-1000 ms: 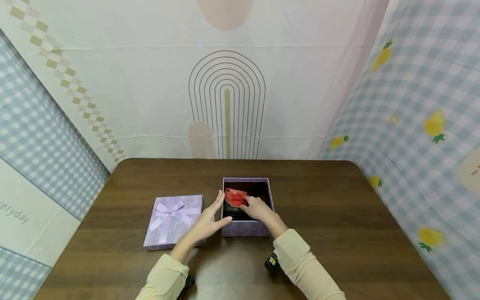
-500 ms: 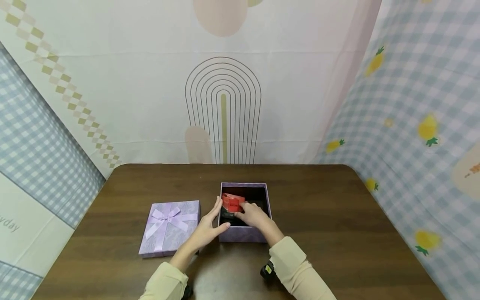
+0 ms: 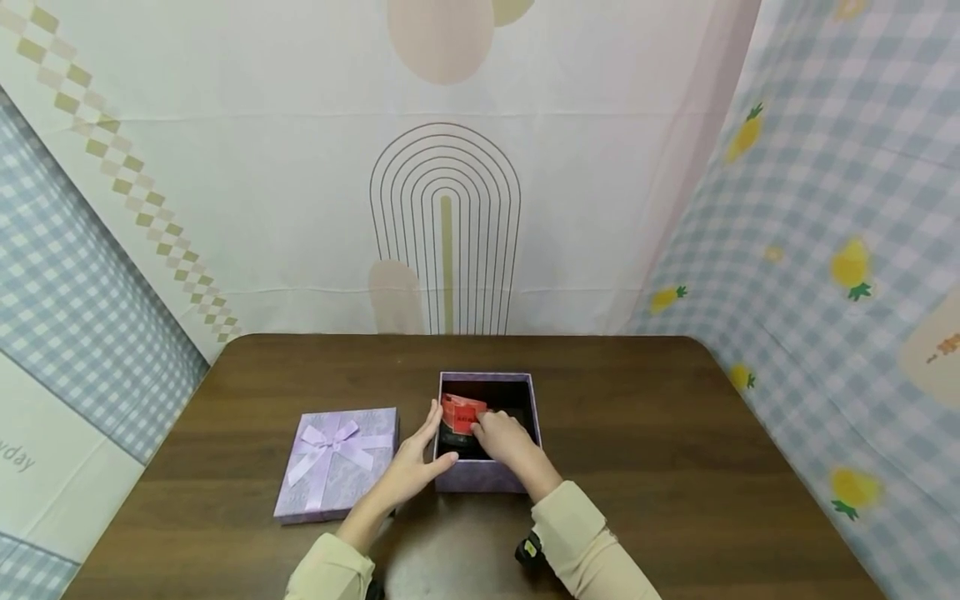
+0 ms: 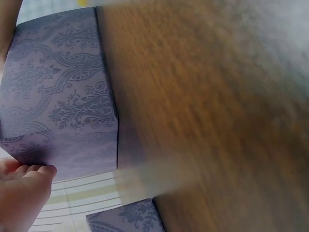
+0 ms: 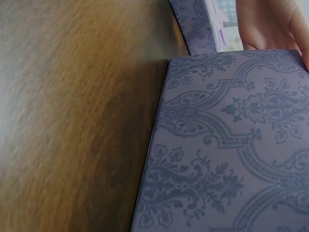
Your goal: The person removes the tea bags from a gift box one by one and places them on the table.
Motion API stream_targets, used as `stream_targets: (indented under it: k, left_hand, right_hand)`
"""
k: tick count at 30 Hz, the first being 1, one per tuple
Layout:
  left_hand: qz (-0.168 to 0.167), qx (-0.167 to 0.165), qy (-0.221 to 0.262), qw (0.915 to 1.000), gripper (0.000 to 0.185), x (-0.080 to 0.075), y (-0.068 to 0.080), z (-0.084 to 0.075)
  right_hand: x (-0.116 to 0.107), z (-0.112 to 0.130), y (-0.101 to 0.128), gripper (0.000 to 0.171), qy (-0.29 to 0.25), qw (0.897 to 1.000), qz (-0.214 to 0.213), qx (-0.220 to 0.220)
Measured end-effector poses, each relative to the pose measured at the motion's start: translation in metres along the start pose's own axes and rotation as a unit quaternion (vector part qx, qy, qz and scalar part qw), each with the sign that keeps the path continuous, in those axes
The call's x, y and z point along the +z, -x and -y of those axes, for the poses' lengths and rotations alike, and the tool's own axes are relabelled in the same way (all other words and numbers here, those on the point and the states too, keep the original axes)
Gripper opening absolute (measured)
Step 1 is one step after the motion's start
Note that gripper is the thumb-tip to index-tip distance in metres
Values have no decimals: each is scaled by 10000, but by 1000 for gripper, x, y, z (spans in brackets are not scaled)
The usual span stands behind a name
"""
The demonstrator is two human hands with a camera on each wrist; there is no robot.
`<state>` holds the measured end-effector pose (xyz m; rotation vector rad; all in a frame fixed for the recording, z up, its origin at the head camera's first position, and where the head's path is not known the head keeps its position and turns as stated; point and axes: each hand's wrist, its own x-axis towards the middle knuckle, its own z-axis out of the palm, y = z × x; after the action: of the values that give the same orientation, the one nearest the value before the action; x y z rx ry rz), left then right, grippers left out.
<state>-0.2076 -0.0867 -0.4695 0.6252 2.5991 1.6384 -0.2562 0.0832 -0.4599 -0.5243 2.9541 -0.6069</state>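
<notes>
Packet [image 3: 459,412], red and black, sits inside purple box [image 3: 480,477], left side; label print too small to read. Side cloth [image 3: 45,475] lettering cut off, only "yday" legible. Right hand [image 3: 507,439] reaches over near wall, fingertips at packet's right edge; pinch or mere touch, cannot tell. Box walls hide packet in both wrist views. Left hand [image 3: 411,468] spread, fingers straight against left wall, thumb near front corner.
</notes>
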Motion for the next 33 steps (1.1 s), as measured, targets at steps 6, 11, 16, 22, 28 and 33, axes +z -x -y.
stream_targets:
  k: [6, 11, 16, 22, 28, 33]
  left_hand:
    - [-106, 48, 112, 9999, 74, 3, 0, 12]
    - [-176, -10, 148, 9997, 74, 6, 2, 13]
    - [-253, 18, 195, 9995, 73, 8, 0, 16]
    - [-261, 51, 178, 9995, 73, 8, -2, 17]
    - [-275, 37, 140, 9995, 71, 6, 0, 3]
    - [-191, 2, 68, 9998, 68, 0, 5, -20]
  right_hand:
    - [3, 1, -1, 16, 66, 9999, -126, 1]
    - [4, 1, 1, 16, 51, 9996, -275, -68]
    - [3, -1, 1, 13, -19, 9975, -686, -151]
    - [0, -3, -2, 18, -252, 9945, -1000, -161]
    - [-3, -10, -4, 25, -1005, 9879, -1129, -352]
    - [-6, -14, -4, 30, -1934, 9721, -1145, -673]
